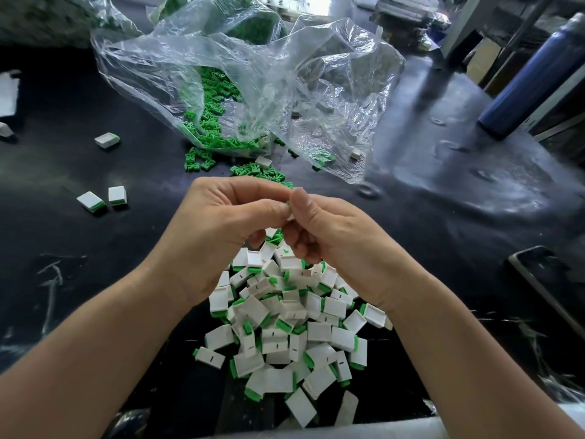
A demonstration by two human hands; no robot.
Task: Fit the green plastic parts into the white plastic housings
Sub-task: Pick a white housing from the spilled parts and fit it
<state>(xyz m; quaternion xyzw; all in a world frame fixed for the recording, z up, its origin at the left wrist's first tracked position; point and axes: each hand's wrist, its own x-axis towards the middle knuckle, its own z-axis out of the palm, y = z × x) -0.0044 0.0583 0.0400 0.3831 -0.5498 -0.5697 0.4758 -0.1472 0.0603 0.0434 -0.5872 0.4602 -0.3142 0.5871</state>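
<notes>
My left hand (221, 223) and my right hand (323, 232) meet above the dark table, fingertips together. Between them they pinch a small white housing with a green part (288, 206), almost wholly hidden by the fingers. Under my wrists lies a heap of white housings with green parts fitted (285, 321). Loose green parts (215, 115) spill from a clear plastic bag (253, 74) beyond my hands, and some lie on the table (250, 171).
Fitted housings lie apart at the left (101, 198) and far left (107, 140). A blue bottle (535, 77) stands at the right. A phone (547, 283) lies at the right edge. Another bag of green parts (221, 17) sits behind.
</notes>
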